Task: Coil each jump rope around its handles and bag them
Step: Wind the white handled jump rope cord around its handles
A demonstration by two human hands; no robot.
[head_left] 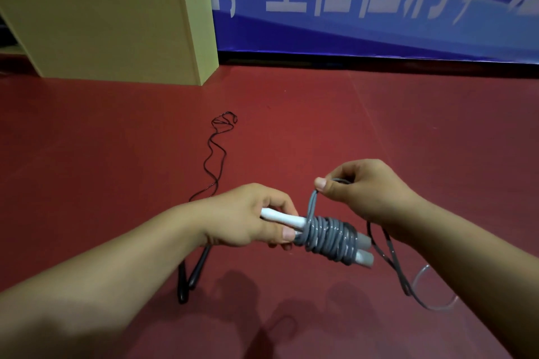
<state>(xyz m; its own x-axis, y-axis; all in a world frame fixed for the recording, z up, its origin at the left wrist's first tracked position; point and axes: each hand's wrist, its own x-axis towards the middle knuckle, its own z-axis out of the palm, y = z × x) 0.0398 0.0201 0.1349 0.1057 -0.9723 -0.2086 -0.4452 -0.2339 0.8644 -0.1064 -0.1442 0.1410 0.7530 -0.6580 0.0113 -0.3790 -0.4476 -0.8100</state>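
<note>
Close in, the left hand (248,214) gripped the white handles (280,220) of the grey jump rope (326,234), its coils wound just right of that grip. The right hand (364,189) pinched the cord (313,202) taut above the coils; slack hung below it. Should that pinch loosen, the turns would likely spring off. Left of the left grip, a black jump rope (214,160) lay uncoiled on the floor (379,125). No bag showed.
</note>
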